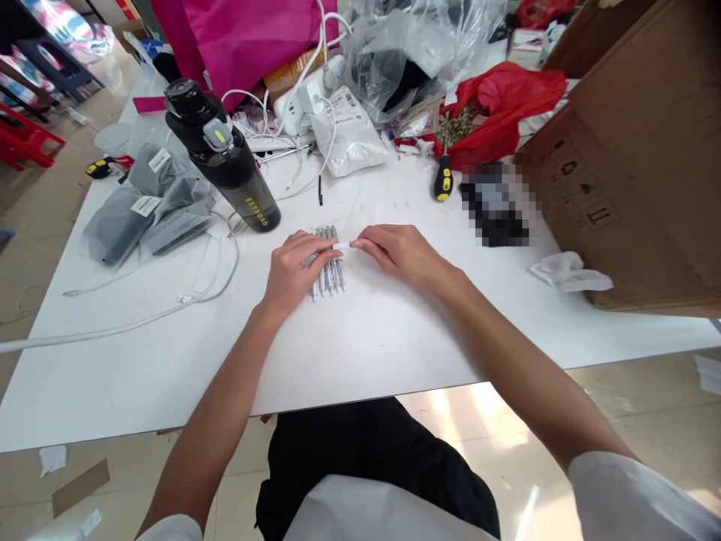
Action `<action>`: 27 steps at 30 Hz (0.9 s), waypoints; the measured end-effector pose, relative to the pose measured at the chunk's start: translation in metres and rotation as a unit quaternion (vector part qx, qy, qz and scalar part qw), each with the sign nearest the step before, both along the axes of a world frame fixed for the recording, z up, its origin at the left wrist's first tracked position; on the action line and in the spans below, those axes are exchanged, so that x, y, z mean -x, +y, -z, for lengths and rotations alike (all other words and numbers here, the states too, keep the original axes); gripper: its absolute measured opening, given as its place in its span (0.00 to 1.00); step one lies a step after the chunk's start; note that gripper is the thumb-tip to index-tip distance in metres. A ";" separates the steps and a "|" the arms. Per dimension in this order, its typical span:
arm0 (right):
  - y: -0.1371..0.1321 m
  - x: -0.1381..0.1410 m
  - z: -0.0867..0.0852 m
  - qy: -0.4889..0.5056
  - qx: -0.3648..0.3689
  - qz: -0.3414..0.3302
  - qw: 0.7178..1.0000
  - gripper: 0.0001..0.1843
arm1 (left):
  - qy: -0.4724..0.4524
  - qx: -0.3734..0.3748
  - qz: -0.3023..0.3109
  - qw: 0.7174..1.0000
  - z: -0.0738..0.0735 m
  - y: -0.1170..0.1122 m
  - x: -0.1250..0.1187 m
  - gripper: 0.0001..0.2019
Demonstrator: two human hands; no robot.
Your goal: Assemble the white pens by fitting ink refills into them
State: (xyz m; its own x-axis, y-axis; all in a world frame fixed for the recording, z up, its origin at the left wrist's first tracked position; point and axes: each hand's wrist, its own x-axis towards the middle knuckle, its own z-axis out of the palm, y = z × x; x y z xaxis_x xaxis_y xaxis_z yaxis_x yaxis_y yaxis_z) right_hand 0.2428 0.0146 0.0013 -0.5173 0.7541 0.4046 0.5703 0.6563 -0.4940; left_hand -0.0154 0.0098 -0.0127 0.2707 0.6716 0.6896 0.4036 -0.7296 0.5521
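Observation:
Both of my hands hold one white pen (341,246) level above the table. My left hand (294,264) is closed around its left part, thumb and fingers pinching it. The fingertips of my right hand (399,252) pinch its right end. Under and beside my left hand, several grey-and-white pens (331,281) lie side by side in a row on the white table (360,353). My left fingers hide part of the row.
A black bottle (236,176) stands at the left near bagged items (121,225) and white cables (146,323). Behind are a power strip (296,109), a white parcel (352,135) and a red bag (501,98). A screwdriver (444,179) and a cardboard box (636,165) are on the right.

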 end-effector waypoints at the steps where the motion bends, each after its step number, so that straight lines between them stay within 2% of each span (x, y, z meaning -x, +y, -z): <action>1: 0.000 0.000 0.000 0.002 0.008 0.002 1.000 0.25 | 0.003 0.001 0.001 1.000 0.000 0.000 0.000 0.06; 8: 0.001 0.000 -0.003 0.113 0.002 -0.029 0.993 0.23 | -0.032 0.028 -0.008 0.999 0.001 0.001 0.000 0.06; 11: 0.000 0.002 -0.007 0.145 0.089 -0.015 0.985 0.29 | -0.027 0.015 -0.003 1.000 0.000 0.001 0.000 0.05; 14: 0.001 0.005 -0.008 0.202 0.182 -0.005 0.962 0.32 | -0.021 0.013 -0.001 1.000 -0.001 -0.001 -0.001 0.05; 18: 0.004 0.010 -0.005 0.303 0.162 -0.022 0.939 0.29 | -0.070 0.109 -0.029 0.991 -0.004 -0.005 -0.003 0.08; 21: 0.005 0.011 -0.003 0.307 0.145 -0.013 0.941 0.28 | -0.078 0.173 -0.034 0.981 -0.004 -0.007 -0.004 0.08; 23: 0.004 0.010 -0.004 0.298 0.153 0.004 0.942 0.29 | -0.056 0.156 -0.034 0.986 -0.003 -0.008 -0.004 0.08; 27: 0.000 0.009 -0.008 0.284 0.191 0.028 0.939 0.33 | -0.016 0.051 -0.038 0.998 0.000 -0.007 -0.005 0.05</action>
